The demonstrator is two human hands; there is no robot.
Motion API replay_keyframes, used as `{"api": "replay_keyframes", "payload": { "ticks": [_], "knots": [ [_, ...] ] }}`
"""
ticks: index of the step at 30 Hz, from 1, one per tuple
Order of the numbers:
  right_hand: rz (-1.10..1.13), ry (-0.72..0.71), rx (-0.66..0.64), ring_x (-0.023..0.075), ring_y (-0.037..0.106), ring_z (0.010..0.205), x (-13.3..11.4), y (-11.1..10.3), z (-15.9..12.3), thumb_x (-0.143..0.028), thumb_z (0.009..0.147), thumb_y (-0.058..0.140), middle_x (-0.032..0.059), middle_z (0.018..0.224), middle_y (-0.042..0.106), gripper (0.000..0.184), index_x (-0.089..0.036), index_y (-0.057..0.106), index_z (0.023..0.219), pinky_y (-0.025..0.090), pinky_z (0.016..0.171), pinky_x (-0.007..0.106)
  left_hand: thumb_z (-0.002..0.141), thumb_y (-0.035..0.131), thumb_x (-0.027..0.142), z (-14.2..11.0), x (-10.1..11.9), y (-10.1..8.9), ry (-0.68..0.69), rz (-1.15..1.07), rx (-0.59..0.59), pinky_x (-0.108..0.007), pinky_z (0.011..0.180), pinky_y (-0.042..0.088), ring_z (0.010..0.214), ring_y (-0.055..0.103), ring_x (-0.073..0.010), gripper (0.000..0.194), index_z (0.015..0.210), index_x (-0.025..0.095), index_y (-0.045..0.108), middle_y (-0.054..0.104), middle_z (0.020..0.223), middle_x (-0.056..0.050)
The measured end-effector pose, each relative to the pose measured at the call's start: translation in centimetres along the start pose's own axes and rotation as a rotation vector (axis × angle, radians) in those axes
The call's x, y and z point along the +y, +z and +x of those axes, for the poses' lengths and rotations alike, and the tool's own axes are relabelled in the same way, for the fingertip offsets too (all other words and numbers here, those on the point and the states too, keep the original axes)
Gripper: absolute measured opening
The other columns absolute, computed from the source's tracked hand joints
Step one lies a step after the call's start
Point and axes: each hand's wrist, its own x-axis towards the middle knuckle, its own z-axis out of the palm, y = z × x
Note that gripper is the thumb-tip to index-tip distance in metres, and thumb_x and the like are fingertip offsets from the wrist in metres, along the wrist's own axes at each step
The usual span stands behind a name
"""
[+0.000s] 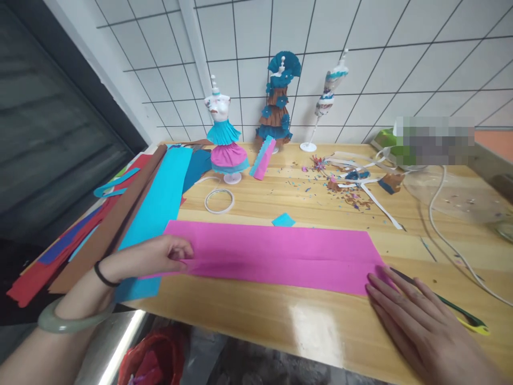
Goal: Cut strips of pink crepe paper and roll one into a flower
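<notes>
A long strip of pink crepe paper (272, 251) lies across the table, with a crease running along its length. At its left end my left hand (160, 255) is closed, thumb and curled fingers pinching the paper near the lower edge. My right hand (425, 326) rests flat with fingers stretched out, fingertips on the strip's right end. Partly under that hand are scissors (468, 314) with a green and yellow handle. A turquoise paper strip (160, 198) reaches beneath the pink one on the left. Just behind the pink strip sits a small blue paper scrap (284, 220).
Dress forms stand along the tiled wall: one in a blue and pink skirt (228, 155), one in teal and brown (277, 107), one mostly bare (326, 93). A tape roll (219, 201), paper clippings (352, 198), a white cable (436, 214) and coloured paper (108, 214) surround the strip.
</notes>
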Motion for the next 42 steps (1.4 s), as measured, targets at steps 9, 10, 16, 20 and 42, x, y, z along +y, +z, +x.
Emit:
{"api": "replay_keyframes", "payload": {
  "ticks": [9,10,16,20,42],
  "knots": [
    [0.053,-0.025,0.007,0.0329,0.037,0.126,1.3,0.4,-0.5,-0.028,0.083,0.040,0.0156,0.120,0.058,0.037,-0.011,0.058,0.111,0.028,0.102,0.053,0.075,0.057,0.041,-3.4,-4.2,-1.2,-0.030,-0.136,0.120,-0.020,0.059,0.038,0.064,0.045,-0.0112,0.026,0.067,0.015,0.056,0.050,0.067,0.002],
    [0.051,-0.032,0.006,0.0334,0.037,0.125,1.5,0.5,-0.6,-0.028,0.083,0.040,0.0155,0.120,0.058,0.038,-0.011,0.058,0.111,0.028,0.101,0.053,0.074,0.057,0.041,-3.7,-4.3,-1.1,-0.047,-0.185,0.154,-0.020,0.059,0.038,0.064,0.045,-0.0112,0.026,0.070,0.016,0.056,0.051,0.068,0.002],
    [0.049,-0.057,0.000,0.0359,0.038,0.124,2.1,1.2,-1.2,-0.024,0.081,0.040,0.0165,0.123,0.056,0.039,-0.008,0.056,0.113,0.031,0.099,0.055,0.073,0.060,0.043,-4.0,-4.7,0.2,-0.110,-0.420,0.290,-0.017,0.049,0.034,0.054,0.039,-0.0080,0.028,0.080,0.016,0.055,0.044,0.061,0.005],
    [0.036,-0.052,-0.011,0.0359,0.038,0.124,2.1,1.6,-1.7,-0.024,0.080,0.042,0.0157,0.127,0.052,0.043,-0.009,0.053,0.118,0.031,0.101,0.054,0.073,0.059,0.045,-3.7,-5.6,1.4,-0.107,-0.378,0.388,-0.017,0.048,0.030,0.051,0.035,-0.0075,0.040,0.101,0.017,0.053,0.036,0.057,0.008],
    [0.054,0.039,-0.061,0.0331,0.038,0.125,2.1,2.4,-2.9,-0.026,0.083,0.040,0.0108,0.137,0.042,0.063,-0.020,0.021,0.142,0.031,0.104,0.051,0.084,0.042,0.047,-4.4,-5.1,3.5,-0.142,0.071,0.550,-0.022,0.060,0.040,0.064,0.050,-0.0135,0.055,0.128,0.015,0.041,0.051,0.069,0.002]
  ]
}}
